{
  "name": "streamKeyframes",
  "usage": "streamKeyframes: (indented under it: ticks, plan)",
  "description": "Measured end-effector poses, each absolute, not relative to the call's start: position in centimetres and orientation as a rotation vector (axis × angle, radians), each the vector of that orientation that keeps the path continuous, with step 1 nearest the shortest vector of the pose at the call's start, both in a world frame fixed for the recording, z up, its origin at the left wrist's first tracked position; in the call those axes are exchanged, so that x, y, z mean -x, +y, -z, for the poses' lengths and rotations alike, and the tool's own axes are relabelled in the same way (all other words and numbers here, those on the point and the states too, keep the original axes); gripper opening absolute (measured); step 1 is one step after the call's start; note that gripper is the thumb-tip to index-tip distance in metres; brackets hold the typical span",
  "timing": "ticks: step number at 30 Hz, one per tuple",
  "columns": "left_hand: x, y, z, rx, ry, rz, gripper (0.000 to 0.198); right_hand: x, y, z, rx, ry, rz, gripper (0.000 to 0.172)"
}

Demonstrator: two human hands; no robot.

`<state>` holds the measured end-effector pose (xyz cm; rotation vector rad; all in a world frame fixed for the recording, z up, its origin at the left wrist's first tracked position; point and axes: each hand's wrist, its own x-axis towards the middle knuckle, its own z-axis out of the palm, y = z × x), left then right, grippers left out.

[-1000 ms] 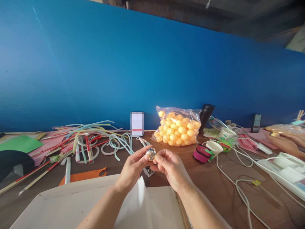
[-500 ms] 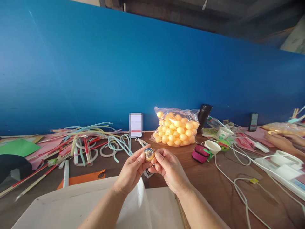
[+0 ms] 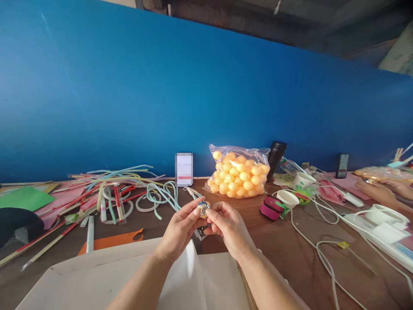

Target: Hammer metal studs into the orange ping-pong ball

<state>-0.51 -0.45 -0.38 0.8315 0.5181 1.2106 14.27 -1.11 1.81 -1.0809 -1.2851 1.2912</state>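
Between my hands, in the middle of the view, is a small shiny ball (image 3: pixel 203 208), mirror-like on its face and orange-gold at the lower edge. My left hand (image 3: pixel 179 230) pinches it from the left, thumb and fingers closed on its side. With its thumb pressed to the ball's right side, my right hand (image 3: pixel 229 227) closes on it too. Small dark glossy pieces (image 3: pixel 203 230) show just below the ball; I cannot tell whether they are held or lie behind. A clear bag of orange balls (image 3: pixel 238 176) stands beyond my hands.
A phone (image 3: pixel 184 169) leans on the blue panel. Left are heaped coloured tubes and sticks (image 3: pixel 116 193); a white board or box (image 3: pixel 106 275) lies under my forearms. At right are paper cups (image 3: pixel 288 199), a purple pouch (image 3: pixel 270 207), white cables (image 3: pixel 322 254) and another person's hands (image 3: pixel 376 191).
My right thumb has moved left onto the ball. The ball has turned slightly, and its shiny face looks different. At far right, the other person's hands have shifted a little.
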Motion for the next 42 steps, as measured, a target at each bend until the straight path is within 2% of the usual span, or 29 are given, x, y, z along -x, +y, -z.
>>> streamKeyframes:
  ticks: [4, 8, 14, 18, 23, 27, 32, 42]
  plan:
    - [0.5, 0.0, 0.5, -0.788, 0.602, -1.317, 0.043, -17.3, -0.1, -2.6, 1.345, -1.457, -1.057, 0.044]
    - [0.6, 0.4, 1.0, -0.751, 0.632, -1.366, 0.044, -20.7, 0.3, -2.0, 1.754, -1.583, -0.717, 0.032]
    - [0.4, 0.2, 1.1, -0.716, 0.583, -1.330, 0.042, -20.6, -0.5, 0.9, 1.977, -1.801, -0.626, 0.022]
    - [0.6, 0.4, 0.9, -0.666, 0.557, -1.349, 0.039, -20.5, 0.1, 1.5, 1.928, -1.775, -0.744, 0.006]
    - [0.7, 0.7, 1.1, -0.643, 0.551, -1.354, 0.036, -19.8, 0.0, 0.5, 1.696, -1.648, -0.959, 0.024]
    - [0.7, 0.6, 1.2, -0.662, 0.576, -1.372, 0.037, -17.9, -2.6, -0.8, 1.274, -1.537, -1.115, 0.039]
    - [0.5, 0.6, 1.2, -0.674, 0.606, -1.396, 0.040, -16.1, -5.4, -1.4, 1.032, -1.376, -1.241, 0.036]
    - [0.4, 0.5, 1.4, -0.688, 0.618, -1.408, 0.041, -16.3, -5.9, -1.6, 1.154, -1.460, -1.269, 0.038]
